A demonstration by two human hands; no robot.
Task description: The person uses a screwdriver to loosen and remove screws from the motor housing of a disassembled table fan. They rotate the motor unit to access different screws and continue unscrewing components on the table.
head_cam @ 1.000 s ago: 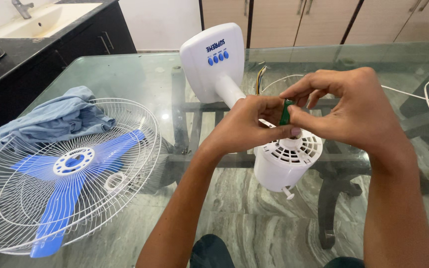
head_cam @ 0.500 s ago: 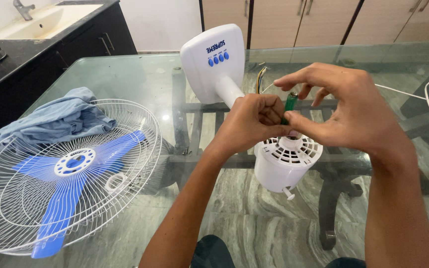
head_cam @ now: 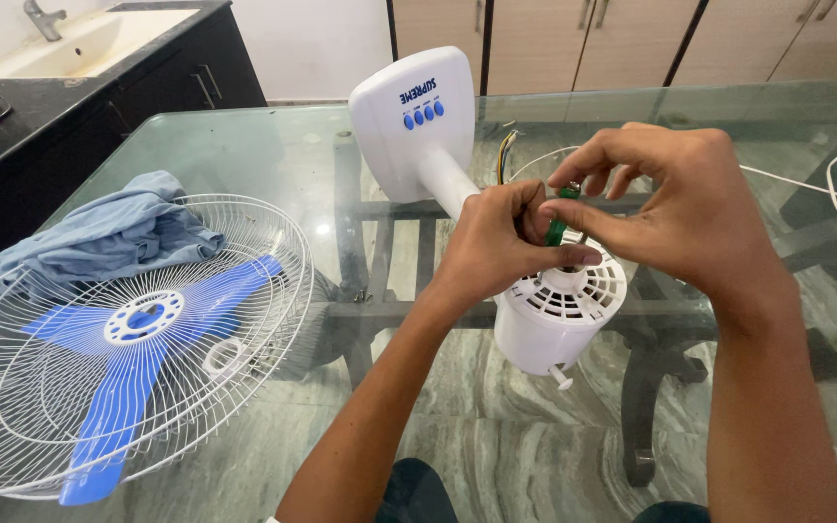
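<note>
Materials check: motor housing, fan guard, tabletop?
Motor housing: looks like white moulded plastic, smooth with a slight sheen and moulded vent slots.
Fan guard: thin white wires, probably coated metal, though plastic can't be ruled out.
Tabletop: glass; the table frame and floor show through it, with reflections.

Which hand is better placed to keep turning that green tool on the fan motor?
Probably the right hand: its fingertips pinch the top of the green tool above the white motor housing. The left hand grips lower down, seemingly steadying it.
</note>
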